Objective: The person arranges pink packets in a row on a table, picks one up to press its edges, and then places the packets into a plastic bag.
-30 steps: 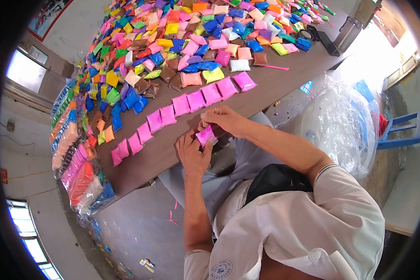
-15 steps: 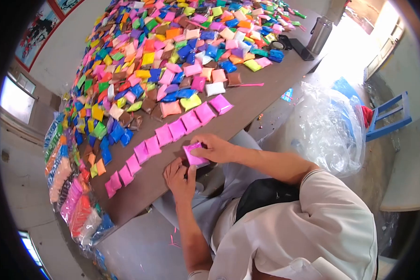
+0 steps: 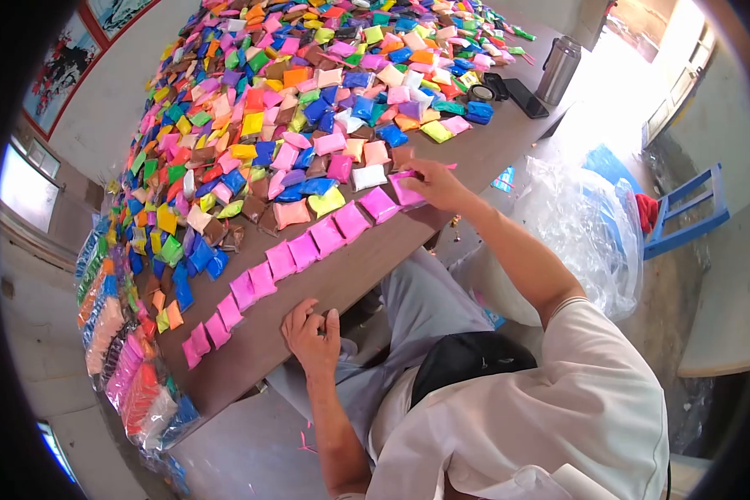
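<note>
My right hand [image 3: 437, 185] is at the far right end of the row, its fingers closed on a pink packet [image 3: 405, 192]. Beside that packet runs a slanting line of similar bright pink packets [image 3: 304, 250], laid edge to edge along the near side of the table. My left hand [image 3: 312, 337] rests at the table's near edge with fingers loosely bent and apart, holding nothing. The palm side of my right hand is hidden from view.
A large heap of multicoloured packets [image 3: 250, 125] covers the far side of the brown table [image 3: 308, 287]. A steel flask [image 3: 560, 71] and a black phone [image 3: 526, 98] stand at the right. Clear plastic bags [image 3: 571, 242] and a blue chair [image 3: 687, 208] are beyond the edge.
My right hand has carried the pink packet from near my left hand, up and right to the row's right end. My left hand has stayed near the table edge, now without the packet beside it.
</note>
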### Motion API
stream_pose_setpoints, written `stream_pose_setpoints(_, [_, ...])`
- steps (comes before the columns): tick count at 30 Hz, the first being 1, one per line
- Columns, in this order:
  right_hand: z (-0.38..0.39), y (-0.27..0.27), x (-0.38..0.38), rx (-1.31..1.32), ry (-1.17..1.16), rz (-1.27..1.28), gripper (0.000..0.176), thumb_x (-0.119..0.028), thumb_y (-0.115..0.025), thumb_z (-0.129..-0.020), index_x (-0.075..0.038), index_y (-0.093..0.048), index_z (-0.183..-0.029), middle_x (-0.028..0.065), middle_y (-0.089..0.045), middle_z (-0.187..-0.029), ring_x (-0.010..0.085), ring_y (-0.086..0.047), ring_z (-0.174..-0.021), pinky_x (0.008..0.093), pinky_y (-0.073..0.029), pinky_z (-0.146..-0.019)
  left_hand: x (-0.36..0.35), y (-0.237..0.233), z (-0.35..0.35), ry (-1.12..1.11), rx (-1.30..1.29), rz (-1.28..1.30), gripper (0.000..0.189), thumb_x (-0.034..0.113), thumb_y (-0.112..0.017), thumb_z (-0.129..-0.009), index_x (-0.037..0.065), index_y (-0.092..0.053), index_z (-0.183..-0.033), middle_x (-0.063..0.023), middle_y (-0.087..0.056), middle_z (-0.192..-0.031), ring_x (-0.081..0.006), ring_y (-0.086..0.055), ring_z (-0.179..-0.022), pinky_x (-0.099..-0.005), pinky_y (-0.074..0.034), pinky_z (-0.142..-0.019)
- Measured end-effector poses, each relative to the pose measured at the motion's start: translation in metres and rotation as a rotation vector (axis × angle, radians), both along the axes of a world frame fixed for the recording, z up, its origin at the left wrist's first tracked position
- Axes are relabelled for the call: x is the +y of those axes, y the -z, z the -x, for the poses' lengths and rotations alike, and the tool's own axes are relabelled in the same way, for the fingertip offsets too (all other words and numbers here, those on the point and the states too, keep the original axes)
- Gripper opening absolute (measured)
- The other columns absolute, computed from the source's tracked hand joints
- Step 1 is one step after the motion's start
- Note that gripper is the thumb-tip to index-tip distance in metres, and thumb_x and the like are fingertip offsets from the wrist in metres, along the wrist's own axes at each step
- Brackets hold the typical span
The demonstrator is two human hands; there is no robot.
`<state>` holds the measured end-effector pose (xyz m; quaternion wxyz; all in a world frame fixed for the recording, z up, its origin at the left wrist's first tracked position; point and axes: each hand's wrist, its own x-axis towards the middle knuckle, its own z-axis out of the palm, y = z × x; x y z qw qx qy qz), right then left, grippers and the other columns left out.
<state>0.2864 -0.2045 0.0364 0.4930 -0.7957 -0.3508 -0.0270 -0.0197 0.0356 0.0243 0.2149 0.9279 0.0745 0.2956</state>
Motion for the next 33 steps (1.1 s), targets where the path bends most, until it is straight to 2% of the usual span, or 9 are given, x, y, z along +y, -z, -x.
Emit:
stream_pose_setpoints(1, [0.005,-0.003,0.006,-0.022,-0.014,-0.027,0.031,-0.017,-0.07,-0.085,-0.002,-0.062,-0.112,0.0156,-0.066,-0.09,0.0289,-0.063,-0.081,0.0388,-0.049,-0.073,0.0,0.0,0.0,-0.002,0.001,0.007,0.039,0.025,-0.072,-0.085,0.004,-0.05,-0.062,-0.0108,-0.066,-0.111,-0.0309,-0.057,-0.097,-0.043,-0.042,-0.089])
stream_pose_setpoints(5, [0.033,-0.014,0.011,-0.164,0.249,0.098,0.041,-0.023,-0.076,-0.08,-0.007,-0.061,-0.115,0.0126,-0.061,-0.093,0.0341,-0.062,-0.091,0.0427,-0.05,-0.078,-0.001,-0.002,0.001,-0.006,0.021,-0.014,0.038,0.023,-0.073,-0.084,0.004,-0.049,-0.062,-0.0103,-0.066,-0.112,-0.0304,-0.057,-0.097,-0.0429,-0.042,-0.089])
stream_pose_setpoints(8, [0.041,-0.015,0.007,-0.201,0.308,-0.022,0.034,-0.024,-0.077,-0.08,-0.01,-0.065,-0.109,0.0115,-0.06,-0.094,0.0337,-0.061,-0.093,0.043,-0.05,-0.079,-0.002,0.002,-0.001,-0.018,0.003,-0.001,0.04,0.023,-0.072,-0.084,0.005,-0.046,-0.059,-0.0078,-0.065,-0.11,-0.0305,-0.057,-0.098,-0.0451,-0.042,-0.089])
stream_pose_setpoints(14, [0.05,0.009,0.001,-0.166,0.225,0.033,0.013,-0.021,-0.073,-0.082,-0.011,-0.072,-0.09,0.0092,-0.064,-0.092,0.0292,-0.063,-0.093,0.0413,-0.051,-0.078,-0.003,0.008,-0.003,-0.054,-0.022,-0.02,0.036,0.02,-0.072,-0.083,0.005,-0.048,-0.06,-0.0085,-0.066,-0.11,-0.03,-0.058,-0.097,-0.0445,-0.042,-0.088])
stream_pose_setpoints(17, [0.045,0.023,0.005,-0.243,0.259,-0.008,0.012,-0.021,-0.07,-0.083,-0.011,-0.072,-0.089,0.0084,-0.065,-0.092,0.0279,-0.063,-0.094,0.0405,-0.052,-0.079,-0.003,0.011,-0.003,-0.067,-0.01,-0.019,0.034,0.018,-0.072,-0.084,0.004,-0.05,-0.062,-0.011,-0.066,-0.11,-0.0311,-0.059,-0.097,-0.0447,-0.044,-0.087])
stream_pose_setpoints(20, [0.049,0.026,0.005,-0.324,0.305,-0.012,0.011,-0.019,-0.067,-0.084,-0.009,-0.07,-0.088,0.0124,-0.064,-0.1,0.0321,-0.062,-0.098,0.0431,-0.052,-0.084,0.004,0.018,-0.004,-0.005,-0.059,0.002,0.033,0.018,-0.07,-0.086,0.001,-0.052,-0.064,-0.0145,-0.066,-0.11,-0.0332,-0.061,-0.093,-0.0446,-0.047,-0.082])
stream_pose_setpoints(22, [0.057,0.027,0.001,-0.336,0.308,-0.212,0.014,-0.018,-0.069,-0.085,-0.004,-0.068,-0.085,0.0129,-0.063,-0.104,0.0333,-0.061,-0.099,0.0421,-0.051,-0.084,0.006,0.022,-0.004,-0.013,-0.021,0.006,0.033,0.019,-0.068,-0.089,-0.002,-0.054,-0.067,-0.0175,-0.066,-0.11,-0.035,-0.061,-0.088,-0.0447,-0.049,-0.077])
stream_pose_setpoints(28, [0.123,-0.032,-0.068,-0.428,0.271,-0.142,0.021,-0.016,-0.071,-0.086,-0.001,-0.061,-0.075,0.0138,-0.063,-0.095,0.0316,-0.062,-0.085,0.0416,-0.05,-0.072,-0.004,0.013,-0.004,-0.089,0.039,-0.08,0.037,0.017,-0.064,-0.093,-0.003,-0.048,-0.065,-0.0185,-0.066,-0.111,-0.0351,-0.062,-0.091,-0.0457,-0.048,-0.08])
stream_pose_setpoints(33, [0.112,-0.054,-0.178,-0.453,0.576,-0.107,0.024,-0.012,-0.068,-0.087,-0.002,-0.055,-0.07,0.0145,-0.061,-0.077,0.0298,-0.058,-0.063,0.0394,-0.045,-0.057,-0.004,0.018,-0.005,-0.107,-0.02,-0.116,0.037,0.018,-0.062,-0.094,-0.003,-0.048,-0.067,-0.0162,-0.066,-0.114,-0.0336,-0.06,-0.092,-0.0443,-0.046,-0.079])
